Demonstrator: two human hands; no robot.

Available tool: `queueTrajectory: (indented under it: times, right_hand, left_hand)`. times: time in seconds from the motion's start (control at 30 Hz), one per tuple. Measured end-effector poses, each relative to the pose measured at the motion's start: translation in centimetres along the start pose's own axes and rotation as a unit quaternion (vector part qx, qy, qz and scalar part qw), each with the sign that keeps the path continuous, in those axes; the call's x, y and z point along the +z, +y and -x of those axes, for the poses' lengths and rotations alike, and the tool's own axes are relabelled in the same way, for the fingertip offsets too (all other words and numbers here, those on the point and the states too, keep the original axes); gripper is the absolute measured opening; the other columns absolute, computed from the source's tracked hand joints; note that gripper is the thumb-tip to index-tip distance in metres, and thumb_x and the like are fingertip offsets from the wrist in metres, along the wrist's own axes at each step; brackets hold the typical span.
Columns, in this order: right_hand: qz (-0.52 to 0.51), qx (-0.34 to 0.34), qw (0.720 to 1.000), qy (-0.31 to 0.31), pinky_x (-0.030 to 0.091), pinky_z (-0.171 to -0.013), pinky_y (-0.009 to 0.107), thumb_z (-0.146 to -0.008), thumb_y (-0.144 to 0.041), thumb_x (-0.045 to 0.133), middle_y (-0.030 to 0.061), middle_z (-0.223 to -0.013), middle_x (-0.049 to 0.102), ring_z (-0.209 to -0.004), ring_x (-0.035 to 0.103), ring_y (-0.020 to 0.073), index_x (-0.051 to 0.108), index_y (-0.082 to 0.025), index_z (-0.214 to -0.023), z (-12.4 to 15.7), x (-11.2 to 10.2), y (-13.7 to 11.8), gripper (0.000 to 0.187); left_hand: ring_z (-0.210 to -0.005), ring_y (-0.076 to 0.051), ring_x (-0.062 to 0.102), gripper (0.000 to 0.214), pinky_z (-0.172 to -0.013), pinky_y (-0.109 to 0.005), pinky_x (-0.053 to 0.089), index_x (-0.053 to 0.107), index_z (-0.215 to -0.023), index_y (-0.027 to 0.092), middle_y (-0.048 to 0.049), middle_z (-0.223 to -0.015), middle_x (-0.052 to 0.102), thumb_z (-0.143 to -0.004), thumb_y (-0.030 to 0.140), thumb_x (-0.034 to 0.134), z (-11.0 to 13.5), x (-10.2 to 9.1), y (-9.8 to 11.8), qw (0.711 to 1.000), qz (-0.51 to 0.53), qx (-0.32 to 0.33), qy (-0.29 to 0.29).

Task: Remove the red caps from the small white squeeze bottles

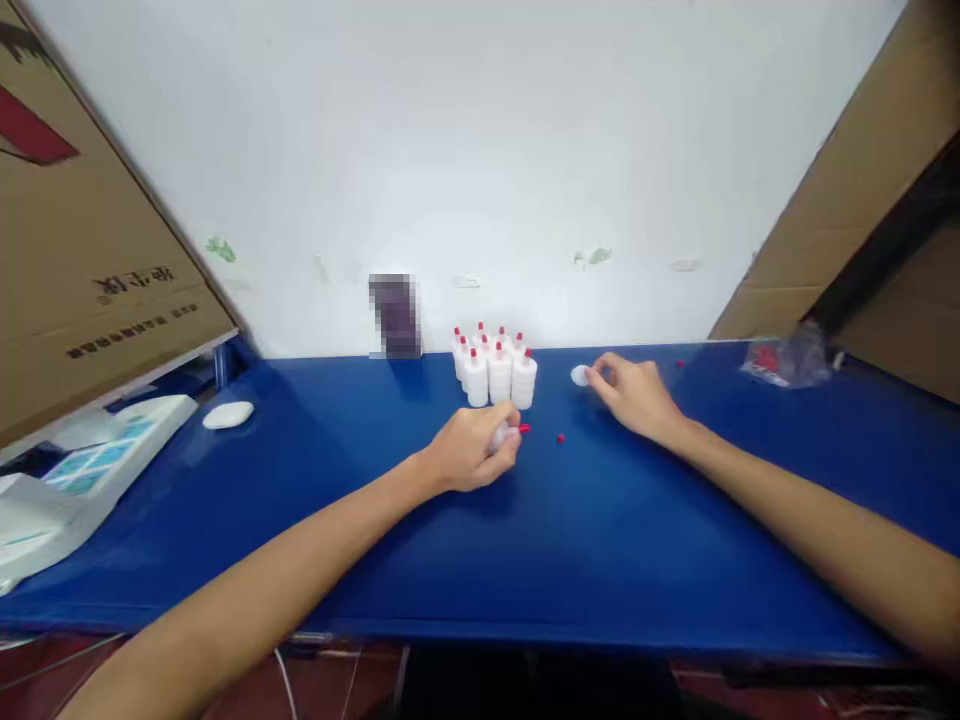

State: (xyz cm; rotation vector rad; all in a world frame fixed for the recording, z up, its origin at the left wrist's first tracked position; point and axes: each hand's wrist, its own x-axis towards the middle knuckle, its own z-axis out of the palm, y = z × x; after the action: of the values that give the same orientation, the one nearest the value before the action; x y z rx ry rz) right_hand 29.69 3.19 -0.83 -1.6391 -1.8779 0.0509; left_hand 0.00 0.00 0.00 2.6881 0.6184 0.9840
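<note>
White bottles on a big blue table

The blue table [450, 570] is smooth and a bit shiny, and it runs up to a white wall [480, 150] with small marks on it. A bunch of white bottles [500, 378] with red tops stands upright near the wall. The left hand [466, 450] has its fingers clamped around one more bottle [501, 438], tipped over just in front of the bunch, red end to the right. The right hand [636, 392] pinches a flat white round thing [580, 375] between finger and thumb. Between the hands lies a tiny red bit [560, 438]. A clear bag [806, 355] with red things inside sits far right. A white machine [112, 480] is on the left. Cardboard [97, 230] stands at both sides, and the floor [345, 690] is reddish.
</note>
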Motion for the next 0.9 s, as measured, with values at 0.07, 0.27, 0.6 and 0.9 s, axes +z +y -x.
queueTrajectory:
  times: [0.07, 0.27, 0.6, 0.9]
  right_hand:
    - [-0.007, 0.024, 0.999, 0.028, 0.035, -0.066, 0.032, -0.093, -0.049, 0.048, 0.0007, -0.057, 0.06, -0.055, 0.056, 0.0203, 0.062, -0.021, -0.084, -0.3, -0.2, 0.1, 0.032]
    - [-0.079, -0.115, 0.99, 0.013, 0.037, -0.064, 0.031, -0.101, -0.041, 0.039, 0.0009, -0.065, 0.061, -0.059, 0.057, 0.0176, 0.061, -0.021, -0.083, 1.6, -1.2, -3.0, 0.035]
    - [-0.017, -0.365, 0.926, -0.095, 0.038, -0.067, 0.03, -0.107, -0.038, 0.038, 0.0028, -0.083, 0.062, -0.068, 0.053, 0.0157, 0.053, -0.019, -0.091, 5.3, -1.1, -9.0, 0.029]
    - [-0.087, -0.298, 0.94, -0.144, 0.033, -0.062, 0.029, -0.108, -0.035, 0.029, -0.0004, -0.069, 0.052, -0.059, 0.045, 0.0139, 0.04, -0.023, -0.075, 4.2, -1.6, -7.4, 0.037]
  left_hand:
    - [-0.049, -0.011, 0.048, 0.012, -0.054, -0.025, 0.039, 0.051, -0.094, 0.019, 0.004, -0.065, 0.058, -0.093, 0.029, 0.044, 0.0, 0.0, 0.1, 1.0, -0.011, -0.014, -0.007]
    - [-0.074, -0.015, 0.065, 0.023, -0.067, -0.026, 0.048, 0.06, -0.105, 0.018, -0.0037, -0.092, 0.071, -0.099, 0.037, 0.05, -0.2, 0.1, -0.1, 0.997, -0.07, -0.002, -0.02]
    - [-0.074, -0.014, 0.063, 0.024, -0.066, -0.024, 0.048, 0.059, -0.103, 0.017, -0.0033, -0.087, 0.068, -0.098, 0.039, 0.05, 0.0, 0.4, -0.9, 0.993, -0.08, 0.059, -0.06]
    - [-0.074, -0.013, 0.062, 0.028, -0.066, -0.023, 0.046, 0.063, -0.119, 0.02, -0.0021, -0.089, 0.067, -0.098, 0.029, 0.047, -0.1, 0.0, -0.7, 0.991, -0.11, 0.043, -0.062]
